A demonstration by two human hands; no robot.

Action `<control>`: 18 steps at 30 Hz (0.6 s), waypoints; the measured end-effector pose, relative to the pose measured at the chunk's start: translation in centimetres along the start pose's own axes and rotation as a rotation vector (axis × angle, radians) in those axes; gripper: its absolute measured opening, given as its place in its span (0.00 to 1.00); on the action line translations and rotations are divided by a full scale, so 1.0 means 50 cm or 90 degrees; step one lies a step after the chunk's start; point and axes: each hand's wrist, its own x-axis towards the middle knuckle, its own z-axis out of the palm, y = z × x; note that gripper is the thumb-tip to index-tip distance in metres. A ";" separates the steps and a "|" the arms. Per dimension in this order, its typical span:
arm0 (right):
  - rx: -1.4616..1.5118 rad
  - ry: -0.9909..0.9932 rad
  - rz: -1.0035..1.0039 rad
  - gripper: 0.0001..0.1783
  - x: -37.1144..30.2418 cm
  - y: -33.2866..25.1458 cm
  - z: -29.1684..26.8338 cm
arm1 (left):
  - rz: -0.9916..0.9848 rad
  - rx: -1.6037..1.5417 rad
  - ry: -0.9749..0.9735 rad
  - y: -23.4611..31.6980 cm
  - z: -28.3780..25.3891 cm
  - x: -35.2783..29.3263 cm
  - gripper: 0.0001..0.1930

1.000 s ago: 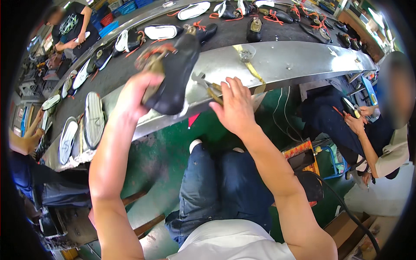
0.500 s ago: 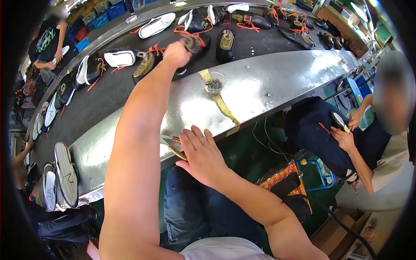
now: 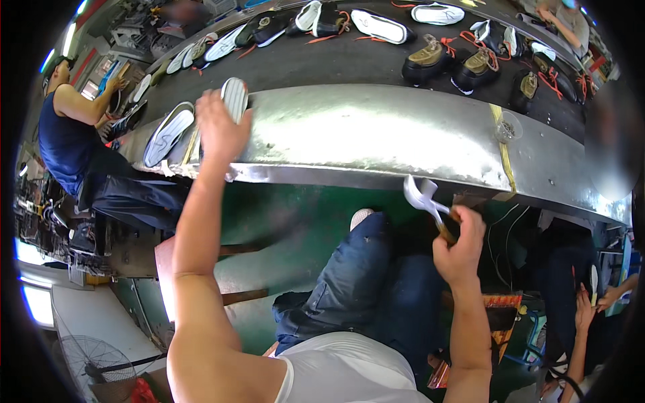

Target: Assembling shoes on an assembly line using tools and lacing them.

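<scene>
My left hand (image 3: 222,131) is at the left end of the metal ledge, its fingers and thumb around a dark shoe (image 3: 235,98) whose pale sole faces up. Part of that shoe is hidden behind the hand. Just left of it lies another dark shoe (image 3: 169,137), also sole up, with a mark on its white sole. My right hand (image 3: 462,246) is closed round the wooden handle of a hammer (image 3: 422,195), held in front of the ledge above my lap. Its pale metal head has a curved, claw-like part and points up and left.
A metal ledge (image 3: 322,144) runs along a dark belt (image 3: 295,70) carrying several shoes with red laces. A clear cup of small metal bits (image 3: 508,127) stands on the ledge at right. One person (image 3: 74,127) sits at left; another person's hands (image 3: 591,305) work at lower right.
The view has swung left. My left hand has let go of a laced shoe on the belt and taken hold of a shoe on the ledge. My right hand has lifted the hammer off the ledge.
</scene>
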 end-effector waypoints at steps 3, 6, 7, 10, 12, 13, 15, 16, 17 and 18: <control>0.292 -0.126 0.320 0.27 -0.114 -0.041 0.008 | -0.331 -0.037 -0.426 -0.096 -0.036 0.031 0.49; 0.573 -0.213 0.450 0.28 -0.204 -0.079 0.039 | -0.339 -0.213 -0.429 -0.224 0.054 -0.010 0.47; 0.622 -0.214 0.480 0.27 -0.231 -0.095 0.041 | -0.390 -0.279 -0.451 -0.226 0.043 -0.017 0.46; 0.721 -0.208 0.496 0.28 -0.293 -0.139 0.035 | -0.461 -0.577 -0.311 -0.193 -0.046 -0.117 0.32; 0.749 -0.151 0.521 0.22 -0.330 -0.154 0.017 | -0.557 -1.026 -0.227 -0.042 -0.084 -0.224 0.25; 0.745 -0.130 0.529 0.22 -0.334 -0.169 0.009 | -0.584 -1.197 -0.322 -0.021 -0.122 -0.283 0.27; 0.696 -0.138 0.497 0.12 -0.313 -0.198 -0.003 | -0.474 -1.376 -0.514 0.019 -0.184 -0.386 0.31; 0.667 -0.128 0.432 0.11 -0.301 -0.211 -0.006 | -0.428 -1.327 -0.541 0.044 -0.207 -0.447 0.35; 0.633 -0.118 0.371 0.11 -0.286 -0.220 -0.008 | -0.384 -1.351 -0.564 0.085 -0.254 -0.483 0.41; 0.623 -0.098 0.335 0.11 -0.273 -0.241 -0.019 | -0.349 -1.327 -0.594 0.120 -0.293 -0.516 0.44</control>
